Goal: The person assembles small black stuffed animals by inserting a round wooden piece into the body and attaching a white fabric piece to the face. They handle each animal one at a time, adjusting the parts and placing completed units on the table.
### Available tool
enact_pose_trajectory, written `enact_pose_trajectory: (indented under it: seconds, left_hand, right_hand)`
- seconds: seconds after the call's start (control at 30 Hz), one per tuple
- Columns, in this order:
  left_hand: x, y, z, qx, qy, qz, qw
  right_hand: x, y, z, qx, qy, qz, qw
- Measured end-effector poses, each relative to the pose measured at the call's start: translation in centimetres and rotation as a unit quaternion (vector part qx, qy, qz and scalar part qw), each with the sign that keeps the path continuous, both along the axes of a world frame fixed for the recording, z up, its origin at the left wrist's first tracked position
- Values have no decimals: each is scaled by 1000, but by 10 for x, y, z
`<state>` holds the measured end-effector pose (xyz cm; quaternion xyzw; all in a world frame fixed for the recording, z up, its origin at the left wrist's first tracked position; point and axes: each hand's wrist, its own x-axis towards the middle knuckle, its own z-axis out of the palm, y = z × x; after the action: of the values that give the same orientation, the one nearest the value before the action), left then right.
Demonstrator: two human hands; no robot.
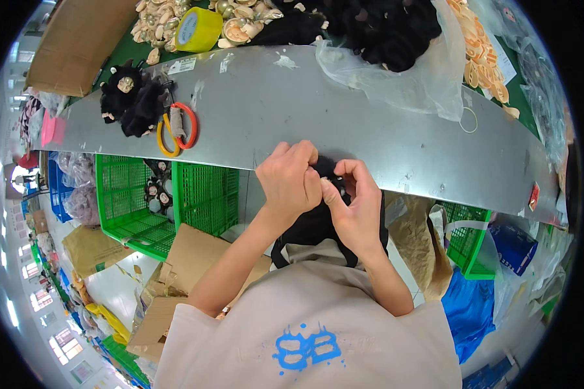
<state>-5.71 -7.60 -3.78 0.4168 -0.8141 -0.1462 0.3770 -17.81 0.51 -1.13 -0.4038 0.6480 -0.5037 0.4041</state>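
At the near edge of the grey metal table (253, 110), my left hand (287, 176) is closed with its fingers curled on a small black plush piece (326, 167). My right hand (355, 211) pinches the same piece from the other side, thumb and forefinger close together near a small pale part. Much of the plush is hidden by my fingers. Farther left on the table lie scissors (176, 128) with orange and yellow handles, beside black plush toys (133, 97) with pale faces.
Black plush pieces (389, 29) spill from a clear plastic bag (396, 91). Peach-coloured parts (483, 55) lie at right; a yellow tape roll (198, 30) sits among pale parts. Below the table stand a green crate (207, 194) at left, another green crate (470, 240) at right, and cardboard (198, 256).
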Motion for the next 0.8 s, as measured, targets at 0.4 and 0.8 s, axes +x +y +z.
enact_pose_trajectory:
  seconds: [0.4, 0.8]
  left_hand:
    - [-2, 4, -2, -12, 3, 5, 1000]
    - [-8, 9, -3, -7, 7, 16, 1000]
  right_hand:
    - [-3, 5, 1, 12, -15, -16, 1000]
    - [-9, 11, -13, -27, -42, -8, 999]
